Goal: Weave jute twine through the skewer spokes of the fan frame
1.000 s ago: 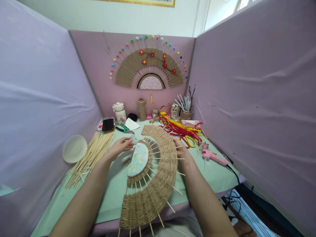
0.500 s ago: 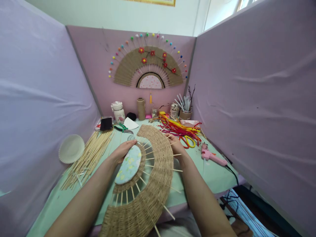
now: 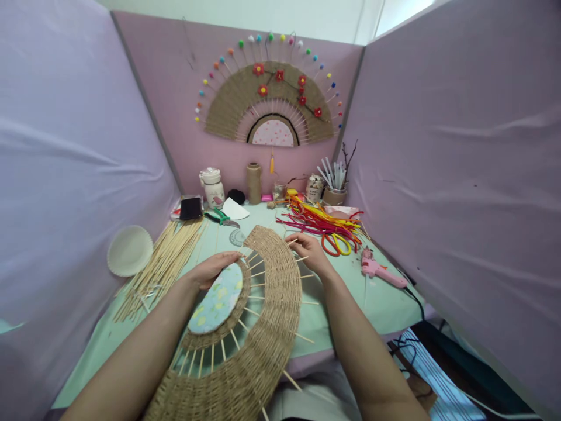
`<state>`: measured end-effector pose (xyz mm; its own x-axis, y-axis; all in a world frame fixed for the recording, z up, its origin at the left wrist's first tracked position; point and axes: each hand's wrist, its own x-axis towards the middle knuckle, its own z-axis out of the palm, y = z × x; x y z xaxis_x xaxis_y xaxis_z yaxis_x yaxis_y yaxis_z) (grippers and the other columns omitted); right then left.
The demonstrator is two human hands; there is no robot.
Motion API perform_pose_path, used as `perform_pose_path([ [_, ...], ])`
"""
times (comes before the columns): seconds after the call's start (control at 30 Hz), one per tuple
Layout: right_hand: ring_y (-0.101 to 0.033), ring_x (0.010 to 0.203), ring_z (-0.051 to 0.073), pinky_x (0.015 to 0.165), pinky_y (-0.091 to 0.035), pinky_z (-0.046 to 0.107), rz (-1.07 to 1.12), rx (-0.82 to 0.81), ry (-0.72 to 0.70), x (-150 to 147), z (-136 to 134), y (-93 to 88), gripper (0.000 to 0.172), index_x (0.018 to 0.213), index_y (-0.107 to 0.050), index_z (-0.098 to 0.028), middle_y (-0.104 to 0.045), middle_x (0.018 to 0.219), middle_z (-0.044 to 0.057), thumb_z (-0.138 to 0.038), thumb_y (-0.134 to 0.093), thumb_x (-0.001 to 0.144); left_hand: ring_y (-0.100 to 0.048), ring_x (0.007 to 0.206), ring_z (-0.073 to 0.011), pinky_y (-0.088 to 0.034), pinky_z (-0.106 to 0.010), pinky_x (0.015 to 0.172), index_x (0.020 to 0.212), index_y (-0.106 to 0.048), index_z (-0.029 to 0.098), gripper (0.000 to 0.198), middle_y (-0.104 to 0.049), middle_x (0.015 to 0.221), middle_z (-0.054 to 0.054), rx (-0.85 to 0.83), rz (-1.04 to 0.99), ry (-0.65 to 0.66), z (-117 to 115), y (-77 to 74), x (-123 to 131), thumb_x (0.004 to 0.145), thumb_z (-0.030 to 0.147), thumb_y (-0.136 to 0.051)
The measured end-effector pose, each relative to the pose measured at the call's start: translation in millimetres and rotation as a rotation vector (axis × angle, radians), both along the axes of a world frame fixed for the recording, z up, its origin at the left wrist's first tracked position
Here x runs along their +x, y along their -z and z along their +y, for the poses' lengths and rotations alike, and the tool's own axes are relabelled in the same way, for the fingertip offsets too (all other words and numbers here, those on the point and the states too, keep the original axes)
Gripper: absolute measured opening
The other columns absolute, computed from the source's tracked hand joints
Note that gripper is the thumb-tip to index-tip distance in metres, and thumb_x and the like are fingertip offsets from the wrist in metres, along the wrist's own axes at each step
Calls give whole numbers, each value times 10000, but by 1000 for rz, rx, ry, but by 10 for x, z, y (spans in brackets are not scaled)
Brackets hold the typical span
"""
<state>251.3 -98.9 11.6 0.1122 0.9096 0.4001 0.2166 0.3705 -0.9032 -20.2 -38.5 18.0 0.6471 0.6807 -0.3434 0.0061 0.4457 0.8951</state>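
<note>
A half-round woven fan (image 3: 280, 298) of brown cord on thin wooden sticks is tilted in front of me, its lower end running out of the picture. At its centre is a half-circle covered in pale blue floral cloth (image 3: 219, 301). My left hand (image 3: 214, 269) grips the upper corner of that centre, thumb on top and the other fingers partly hidden behind. My right hand (image 3: 308, 250) is closed at the outer rim, pinching around a protruding stick tip (image 3: 292, 241); some of its fingers are behind the rim.
Bamboo sticks (image 3: 162, 269) and a white plate (image 3: 130, 251) lie left. Pruning shears (image 3: 222, 218), a clear protractor (image 3: 236, 237) and white paper (image 3: 235, 209) lie behind the fan. To the right are coloured pipe cleaners (image 3: 319, 219), scissors (image 3: 343, 244) and a pink glue gun (image 3: 381, 272). A finished fan (image 3: 236, 105) hangs on the back panel.
The fan has shifted a little left and down, both hands staying on it. My right hand has moved slightly left and up along the rim. The camera view has tipped down.
</note>
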Motion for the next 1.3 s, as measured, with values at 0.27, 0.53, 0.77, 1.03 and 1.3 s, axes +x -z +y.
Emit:
perform_pose_path([
  [0.27,-563,719,159,710,-430,287,-144,176,220,81,18,22,90,743,-657,-188,-653,758,17,-265,-637,784,-674,642,-166,-519,-263,623,838,-710,123,249,-741,760,-78,-33,-1,21,-15,19,38,713,334,-758],
  [0.53,-551,723,170,709,-431,304,-261,311,280,133,15,-3,109,768,-641,-193,-621,752,31,-253,-591,845,-670,653,-169,-509,-273,636,883,-713,132,266,-736,771,-76,-31,37,40,-15,58,48,730,348,-741],
  [0.77,-583,782,187,761,-434,328,-325,340,298,146,17,4,99,812,-645,-197,-645,803,46,-272,-599,857,-680,685,-170,-505,-277,667,885,-713,134,279,-744,818,-84,-41,21,96,-45,61,74,727,362,-744],
  [1.03,-578,773,189,760,-426,328,-324,291,310,176,31,28,133,788,-638,-198,-654,797,43,-287,-577,868,-685,720,-177,-507,-289,708,891,-717,137,257,-747,833,-94,-59,-1,133,-55,87,71,750,353,-724],
  [1.3,-593,785,194,758,-432,322,-249,238,322,148,11,-14,129,766,-641,-202,-666,801,43,-298,-593,838,-680,715,-180,-504,-296,707,896,-715,140,275,-743,835,-87,-58,1,137,-70,57,73,742,366,-730],
])
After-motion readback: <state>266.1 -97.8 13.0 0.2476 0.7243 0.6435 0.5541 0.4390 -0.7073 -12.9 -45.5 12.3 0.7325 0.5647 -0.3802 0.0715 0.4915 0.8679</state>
